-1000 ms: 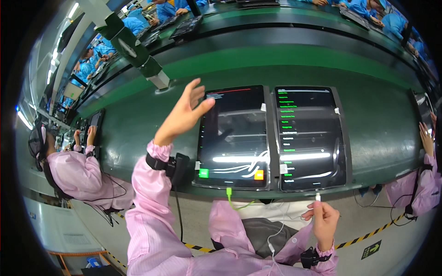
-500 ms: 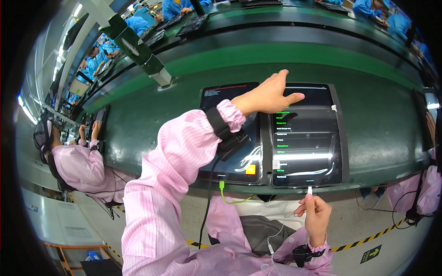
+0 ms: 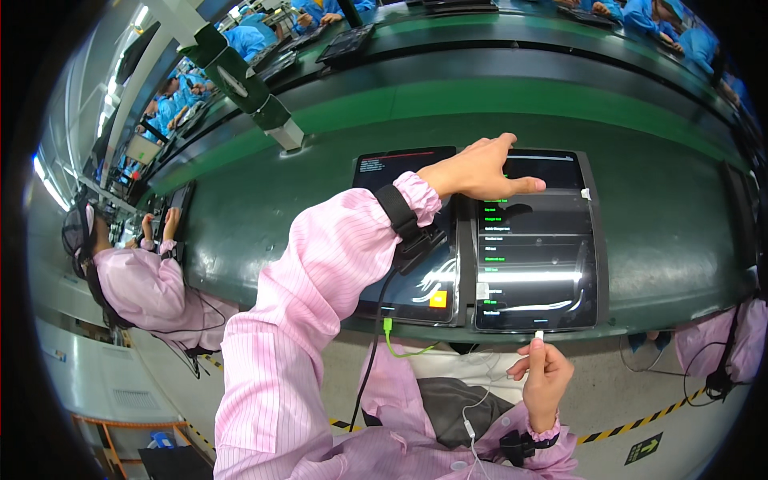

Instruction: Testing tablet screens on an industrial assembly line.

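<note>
My left hand [image 3: 480, 170] reaches over the upper part of the right tablet [image 3: 538, 240], thumb and fingers stretched out and nothing held. Whether its fingertips touch the glass I cannot tell. That tablet lies flat and shows a dark list in green and white text. At its near edge, my right hand [image 3: 546, 376] pinches a white plug [image 3: 539, 335], which meets the edge; a thin white cable [image 3: 467, 424] with a small inline piece hangs from there. Beside it, partly under my left forearm, lies a second tablet [image 3: 400, 296] with a green plug [image 3: 388, 326] at its near edge.
Both tablets lie on a green bench [image 3: 320, 172] by its near edge. A wrapped post [image 3: 244, 88] rises at the far left. A person in pink [image 3: 148, 280] works on the left; another pink sleeve [image 3: 716, 344] shows at right. Blue-clad people sit beyond a further bench.
My left hand has come slightly nearer and to the right over the right tablet. My right hand keeps its pinch on the plug. At far right, a lit screen and hand have gone from view.
</note>
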`<state>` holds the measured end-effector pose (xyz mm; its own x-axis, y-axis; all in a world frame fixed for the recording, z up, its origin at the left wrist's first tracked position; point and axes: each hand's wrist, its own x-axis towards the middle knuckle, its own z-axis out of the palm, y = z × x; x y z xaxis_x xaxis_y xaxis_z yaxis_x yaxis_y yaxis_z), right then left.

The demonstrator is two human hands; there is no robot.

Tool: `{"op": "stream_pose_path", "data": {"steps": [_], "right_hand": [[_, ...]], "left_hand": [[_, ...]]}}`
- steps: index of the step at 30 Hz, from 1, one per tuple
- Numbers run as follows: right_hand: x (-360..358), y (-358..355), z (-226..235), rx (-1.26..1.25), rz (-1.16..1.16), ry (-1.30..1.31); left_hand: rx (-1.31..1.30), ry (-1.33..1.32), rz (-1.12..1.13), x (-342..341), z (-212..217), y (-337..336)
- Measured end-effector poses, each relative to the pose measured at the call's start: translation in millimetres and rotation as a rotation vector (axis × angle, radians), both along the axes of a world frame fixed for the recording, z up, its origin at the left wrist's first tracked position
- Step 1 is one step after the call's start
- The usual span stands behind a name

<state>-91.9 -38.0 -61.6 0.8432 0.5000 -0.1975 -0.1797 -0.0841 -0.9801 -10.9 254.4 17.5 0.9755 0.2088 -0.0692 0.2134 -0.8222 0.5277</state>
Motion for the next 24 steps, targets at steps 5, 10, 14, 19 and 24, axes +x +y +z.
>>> {"op": "stream_pose_path", "data": {"steps": [5,10,14,19,24], "right_hand": [[14.5,-4.9,3.0,0.029,0.111,0.062],[18.3,-6.1,5.1,0.048,0.147,0.116],[15.4,-5.3,1.9,-0.023,0.092,0.017],[20.9,-27.7,17.9,-0.153,-0.141,-0.281],[20.2,-45.7,50.2,-0.023,0.715,-0.335]], "left_hand": [[0.007,0.044,-0.087,-2.9,2.5,5.5],[0.029,0.071,-0.154,-5.2,1.5,8.6],[0.061,0.029,-0.278,-6.3,-1.1,12.0],[0.13,0.072,-0.354,-9.0,-1.5,13.4],[0.266,0.102,-0.342,-12.1,3.1,3.3]]}}
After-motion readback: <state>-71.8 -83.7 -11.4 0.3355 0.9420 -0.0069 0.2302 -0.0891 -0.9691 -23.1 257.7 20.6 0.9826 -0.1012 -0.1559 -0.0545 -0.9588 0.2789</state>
